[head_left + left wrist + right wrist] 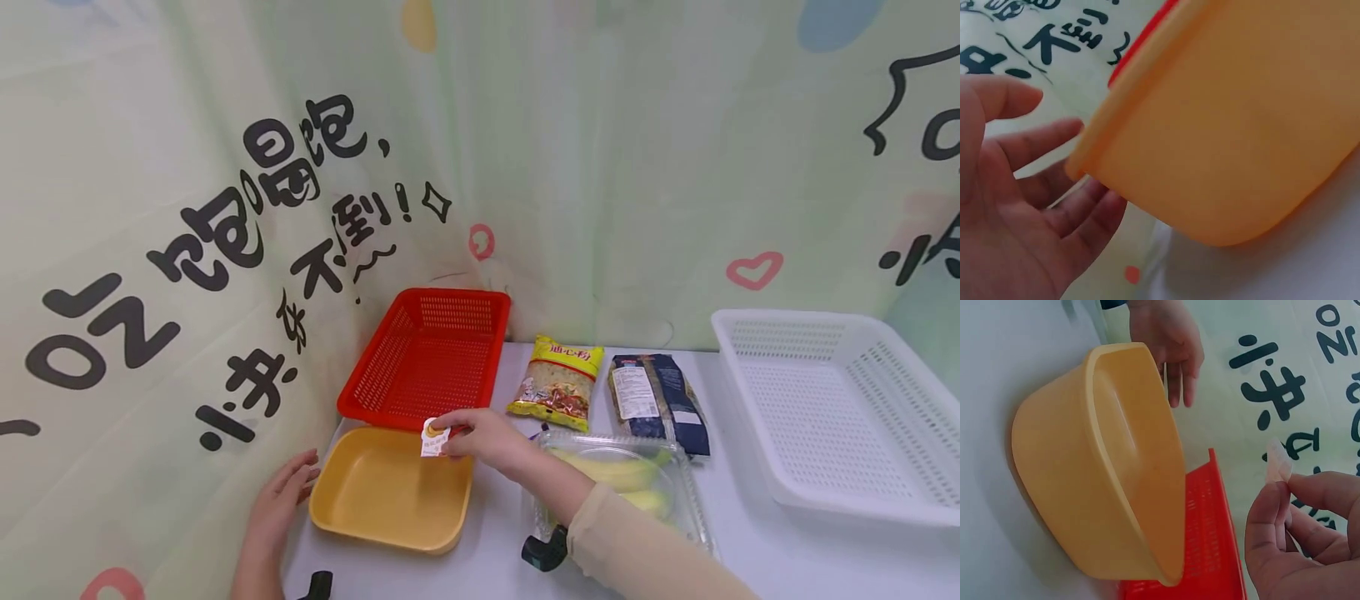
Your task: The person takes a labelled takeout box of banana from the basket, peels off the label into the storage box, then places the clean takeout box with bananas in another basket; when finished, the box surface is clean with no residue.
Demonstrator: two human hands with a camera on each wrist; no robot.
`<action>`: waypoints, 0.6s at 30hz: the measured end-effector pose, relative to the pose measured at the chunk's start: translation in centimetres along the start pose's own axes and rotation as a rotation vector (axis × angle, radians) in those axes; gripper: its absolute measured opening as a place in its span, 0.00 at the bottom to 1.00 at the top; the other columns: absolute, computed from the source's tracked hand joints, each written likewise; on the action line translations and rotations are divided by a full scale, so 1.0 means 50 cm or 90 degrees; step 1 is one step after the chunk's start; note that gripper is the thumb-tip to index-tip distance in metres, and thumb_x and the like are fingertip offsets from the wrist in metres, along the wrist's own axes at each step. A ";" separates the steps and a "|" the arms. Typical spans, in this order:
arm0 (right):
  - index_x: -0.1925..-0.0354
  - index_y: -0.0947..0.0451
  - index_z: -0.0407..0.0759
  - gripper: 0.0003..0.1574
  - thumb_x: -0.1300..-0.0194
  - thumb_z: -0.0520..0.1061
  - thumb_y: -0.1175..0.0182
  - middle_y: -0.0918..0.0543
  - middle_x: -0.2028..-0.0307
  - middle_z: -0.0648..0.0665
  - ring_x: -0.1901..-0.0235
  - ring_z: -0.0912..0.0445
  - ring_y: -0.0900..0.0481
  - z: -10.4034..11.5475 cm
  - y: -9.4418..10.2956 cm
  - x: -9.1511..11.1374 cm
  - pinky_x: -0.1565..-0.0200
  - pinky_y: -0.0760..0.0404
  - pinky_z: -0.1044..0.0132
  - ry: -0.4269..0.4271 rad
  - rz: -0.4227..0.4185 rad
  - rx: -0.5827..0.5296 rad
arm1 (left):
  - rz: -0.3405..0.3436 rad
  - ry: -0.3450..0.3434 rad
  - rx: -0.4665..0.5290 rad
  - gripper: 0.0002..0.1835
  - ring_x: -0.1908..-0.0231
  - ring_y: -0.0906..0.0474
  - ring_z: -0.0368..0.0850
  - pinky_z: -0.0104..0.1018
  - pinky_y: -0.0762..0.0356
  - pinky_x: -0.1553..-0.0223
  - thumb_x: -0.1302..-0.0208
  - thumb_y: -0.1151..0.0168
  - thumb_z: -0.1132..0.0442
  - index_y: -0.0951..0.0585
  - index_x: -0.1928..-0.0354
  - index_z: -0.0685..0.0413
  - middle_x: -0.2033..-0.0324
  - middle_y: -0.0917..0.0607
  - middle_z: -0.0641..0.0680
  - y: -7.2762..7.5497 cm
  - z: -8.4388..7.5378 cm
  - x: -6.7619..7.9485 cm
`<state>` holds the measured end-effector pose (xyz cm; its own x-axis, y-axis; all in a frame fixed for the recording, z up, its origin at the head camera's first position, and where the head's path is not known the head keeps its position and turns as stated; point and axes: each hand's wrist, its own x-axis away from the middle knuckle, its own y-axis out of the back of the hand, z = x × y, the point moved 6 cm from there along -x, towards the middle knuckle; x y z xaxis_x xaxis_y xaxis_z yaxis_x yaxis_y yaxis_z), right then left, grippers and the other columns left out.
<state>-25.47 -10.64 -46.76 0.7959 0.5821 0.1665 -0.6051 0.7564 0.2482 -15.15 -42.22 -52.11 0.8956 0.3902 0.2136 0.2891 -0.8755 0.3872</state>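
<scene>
My right hand [483, 437] pinches a small white printed card [432, 443] with an orange-yellow picture between thumb and fingertips. It holds the card above the far right part of a yellow plastic basin [382, 492]. In the right wrist view the card [1279, 465] appears nearly edge-on. At the basin's left side is my left hand [276, 500], its fingers loosely spread. The left wrist view shows those fingertips right at the basin's rim [1094, 140], some partly hidden behind it.
A red basket [442, 358] stands behind the basin. Right of it lie a yellow pasta bag [558, 379] and a dark blue bag [671, 400]. A clear plastic box [693, 500] with yellow-green produce sits under my right forearm. A white basket [810, 417] stands far right.
</scene>
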 end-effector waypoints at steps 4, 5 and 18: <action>0.50 0.15 0.55 0.19 0.42 0.44 0.31 0.16 0.63 0.48 0.64 0.52 0.14 -0.003 -0.012 -0.004 0.53 0.17 0.56 -0.013 -0.007 0.003 | 0.022 0.016 0.097 0.27 0.53 0.24 0.28 0.19 0.26 0.51 0.23 0.56 0.47 0.33 0.28 0.51 0.46 0.21 0.42 -0.014 0.021 -0.021; 0.51 0.15 0.54 0.19 0.42 0.44 0.31 0.16 0.62 0.48 0.64 0.52 0.14 -0.004 -0.015 -0.004 0.53 0.16 0.56 -0.018 -0.008 0.000 | 0.023 0.019 0.115 0.27 0.54 0.24 0.28 0.19 0.26 0.51 0.23 0.55 0.48 0.33 0.28 0.50 0.50 0.21 0.39 -0.016 0.025 -0.024; 0.52 0.14 0.52 0.17 0.41 0.41 0.32 0.18 0.64 0.46 0.66 0.54 0.17 -0.009 -0.046 -0.011 0.56 0.15 0.59 -0.024 -0.004 -0.006 | 0.033 0.072 0.187 0.27 0.40 0.37 0.39 0.15 0.27 0.53 0.26 0.48 0.53 0.33 0.28 0.50 0.34 0.34 0.48 -0.037 0.071 -0.043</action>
<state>-24.50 -12.57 -47.85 0.7994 0.5661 0.2010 -0.6005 0.7625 0.2408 -16.45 -42.44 -56.47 0.8733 0.3580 0.3304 0.3441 -0.9334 0.1018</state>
